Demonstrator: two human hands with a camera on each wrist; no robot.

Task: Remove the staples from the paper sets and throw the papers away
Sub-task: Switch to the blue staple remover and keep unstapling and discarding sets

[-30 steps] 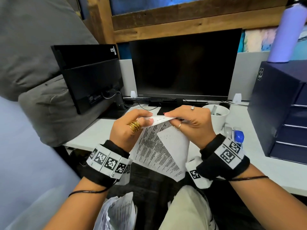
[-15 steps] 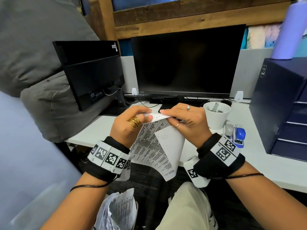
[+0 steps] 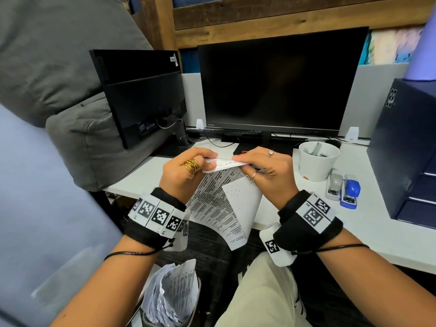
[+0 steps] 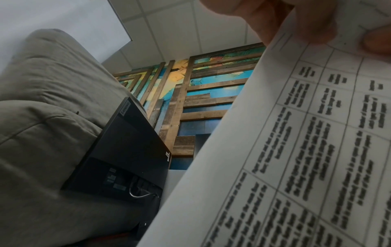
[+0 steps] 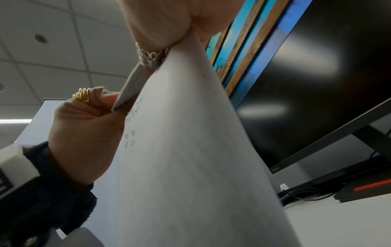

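White paper set [image 3: 224, 204] pinched at top edge by left hand [image 3: 186, 175] and right hand [image 3: 264, 171]; staple unseen, bin [image 3: 172, 300] below already filled.

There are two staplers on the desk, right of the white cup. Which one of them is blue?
The blue stapler is the one farther to the right, nearer the dark drawer unit. The other stapler, beside it on the side of the white cup, is grey.

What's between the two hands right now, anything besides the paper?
Only the folded top edge of the paper set spans the gap between left hand and right hand; the head view shows it.
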